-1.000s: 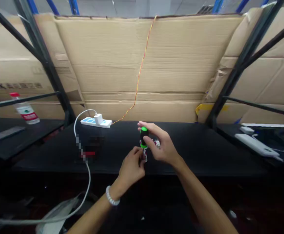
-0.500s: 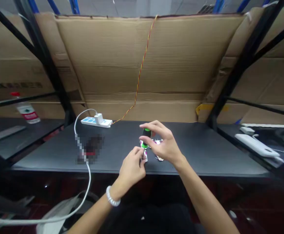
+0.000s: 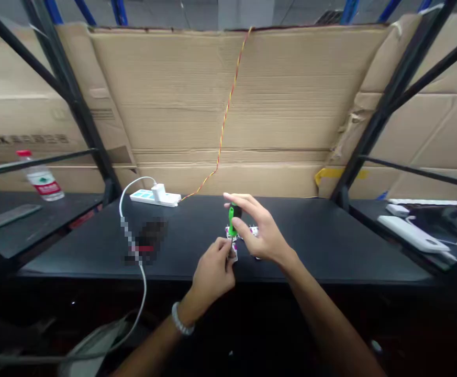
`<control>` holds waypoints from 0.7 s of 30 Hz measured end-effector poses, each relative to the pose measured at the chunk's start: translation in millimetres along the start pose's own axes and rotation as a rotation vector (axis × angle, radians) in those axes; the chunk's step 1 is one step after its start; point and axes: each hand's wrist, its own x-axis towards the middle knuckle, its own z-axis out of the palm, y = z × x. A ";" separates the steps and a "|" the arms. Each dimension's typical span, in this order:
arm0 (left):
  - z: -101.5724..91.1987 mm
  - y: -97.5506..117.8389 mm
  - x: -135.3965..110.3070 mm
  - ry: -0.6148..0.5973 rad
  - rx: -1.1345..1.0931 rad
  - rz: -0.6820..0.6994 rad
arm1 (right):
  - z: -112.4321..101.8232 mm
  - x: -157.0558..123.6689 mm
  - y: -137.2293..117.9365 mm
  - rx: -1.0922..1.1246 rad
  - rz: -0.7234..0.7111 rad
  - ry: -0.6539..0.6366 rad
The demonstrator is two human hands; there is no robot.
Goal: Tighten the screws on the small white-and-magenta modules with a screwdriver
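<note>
Green and black, a slim-shafted screwdriver stands nearly upright near the front edge of a matte black worktop, its handle grasped between the thumb and fingers of a worker's right hand. The left hand, a pale beaded bracelet at its wrist, pinches the lower metal shaft; the tip itself is hidden by the fingers. Small white pieces with magenta markings lie beneath and beside the hands, partly covered. Farther back on the left, a white rectangular power strip carries a white block-shaped plug with a white cable curving toward the viewer. Behind it, a twisted red-and-yellow cord climbs a tan corrugated cardboard wall.
</note>
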 end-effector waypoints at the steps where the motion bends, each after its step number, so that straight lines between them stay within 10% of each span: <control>1: -0.1 -0.1 0.1 -0.001 -0.003 0.001 | -1.1 0.3 -0.2 0.049 0.002 -0.028; 21: -1.4 -2.4 1.5 0.005 -0.015 -0.007 | -8.0 1.2 -5.6 0.020 0.005 -0.066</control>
